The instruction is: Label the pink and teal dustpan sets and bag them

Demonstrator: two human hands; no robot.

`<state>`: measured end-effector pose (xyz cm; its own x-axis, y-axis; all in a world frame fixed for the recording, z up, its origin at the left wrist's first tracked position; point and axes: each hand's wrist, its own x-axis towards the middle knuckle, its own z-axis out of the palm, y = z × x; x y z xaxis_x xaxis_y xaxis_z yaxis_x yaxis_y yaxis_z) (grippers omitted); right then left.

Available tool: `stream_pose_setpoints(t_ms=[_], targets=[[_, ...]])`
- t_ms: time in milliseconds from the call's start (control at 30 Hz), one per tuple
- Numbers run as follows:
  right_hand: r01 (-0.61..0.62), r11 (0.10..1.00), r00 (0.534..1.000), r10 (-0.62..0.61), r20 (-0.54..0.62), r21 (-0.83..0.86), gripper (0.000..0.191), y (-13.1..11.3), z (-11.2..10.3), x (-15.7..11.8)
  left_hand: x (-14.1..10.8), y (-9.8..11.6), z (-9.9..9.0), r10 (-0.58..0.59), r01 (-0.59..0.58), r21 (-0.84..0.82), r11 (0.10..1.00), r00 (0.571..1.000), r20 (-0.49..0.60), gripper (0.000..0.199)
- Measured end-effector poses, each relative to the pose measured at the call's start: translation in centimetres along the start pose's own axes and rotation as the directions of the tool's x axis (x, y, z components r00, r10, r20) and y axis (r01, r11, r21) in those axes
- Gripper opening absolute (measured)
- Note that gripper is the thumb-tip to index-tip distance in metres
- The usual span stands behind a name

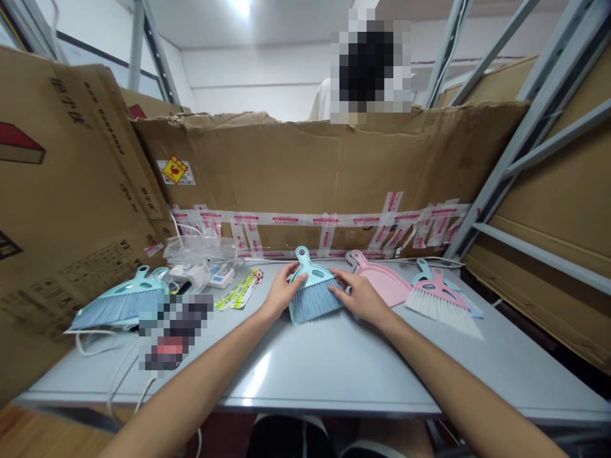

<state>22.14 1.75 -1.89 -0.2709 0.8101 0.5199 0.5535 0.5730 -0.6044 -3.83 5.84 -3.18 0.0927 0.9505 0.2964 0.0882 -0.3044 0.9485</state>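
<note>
Left hand point(282, 291) and right hand point(360, 298), half-curled, held turquoise dustpan-and-brush set point(312, 304) from both sides near rear edge of desk point(372, 369), presumably for alignment.

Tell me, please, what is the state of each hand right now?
Left hand: closed on the middle blue brush, thumb in front.
Right hand: at that brush's right edge; whether it grips cannot be told.
</note>
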Motion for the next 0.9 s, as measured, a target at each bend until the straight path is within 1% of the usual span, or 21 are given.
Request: stream_pose_setpoints(t_ms=[100, 167, 233, 300, 367, 433, 500, 567, 633, 700, 833, 900], targets=[[0.037, 0.999, 0.999, -0.037, -0.009, -0.026, 0.043, -0.4, 0.0, -0.1, -0.2, 0.8, 0.2, -0.092, 0.100, -0.104, 0.990, 0.993, 0.080, 0.064], [0.078, 0.996, 0.996, -0.080, -0.035, -0.053, 0.040, -0.7, -0.2, -0.1, -0.3, 1.3, 0.2, -0.109, 0.122, -0.134, 0.983, 0.989, 0.101, 0.063], [0.112, 0.990, 0.990, -0.118, -0.074, -0.086, 0.036, -1.1, -0.4, -0.2, -0.5, 1.7, 0.2, -0.096, 0.107, -0.146, 0.983, 0.992, 0.083, 0.061], [0.113, 0.987, 0.983, -0.127, -0.132, -0.112, 0.035, -1.5, -0.7, -0.2, -0.6, 2.1, 0.2, -0.072, 0.081, -0.146, 0.986, 0.995, 0.065, 0.058], [0.085, 0.991, 0.974, -0.106, -0.201, -0.107, 0.038, -1.9, -0.9, -0.1, -0.8, 2.5, 0.3, -0.052, 0.059, -0.144, 0.988, 0.997, 0.053, 0.055], [0.056, 0.997, 0.969, -0.069, -0.237, -0.059, 0.044, -2.0, -1.0, 0.1, -1.0, 2.8, 0.3, -0.050, 0.057, -0.146, 0.988, 0.997, 0.053, 0.053], [0.012, 0.999, 0.977, 0.000, -0.214, 0.052, 0.049, -1.9, -0.8, 0.2, -1.1, 2.9, 0.4, -0.056, 0.064, -0.161, 0.985, 0.997, 0.052, 0.053], [-0.064, 0.978, 0.987, 0.092, -0.135, 0.196, 0.053, -1.7, -0.5, 0.3, -1.1, 3.0, 0.4, -0.059, 0.067, -0.189, 0.980, 0.997, 0.050, 0.053], [-0.137, 0.939, 0.985, 0.164, -0.060, 0.314, 0.053, -1.5, -0.1, 0.3, -1.1, 3.0, 0.4, -0.059, 0.068, -0.218, 0.974, 0.997, 0.046, 0.053], [-0.192, 0.900, 0.976, 0.217, -0.019, 0.392, 0.054, -1.3, 0.0, 0.3, -1.0, 2.9, 0.3, -0.059, 0.066, -0.234, 0.970, 0.998, 0.037, 0.051], [-0.307, 0.791, 0.945, 0.318, 0.073, 0.530, 0.068, -0.9, -0.3, 0.4, -0.8, 2.6, 0.2, -0.089, 0.086, -0.252, 0.964, 0.996, 0.002, 0.046], [-0.321, 0.779, 0.941, 0.326, 0.090, 0.539, 0.066, -0.9, -0.6, 0.5, -0.7, 2.4, 0.3, -0.120, 0.108, -0.270, 0.957, 0.992, -0.029, 0.046]])
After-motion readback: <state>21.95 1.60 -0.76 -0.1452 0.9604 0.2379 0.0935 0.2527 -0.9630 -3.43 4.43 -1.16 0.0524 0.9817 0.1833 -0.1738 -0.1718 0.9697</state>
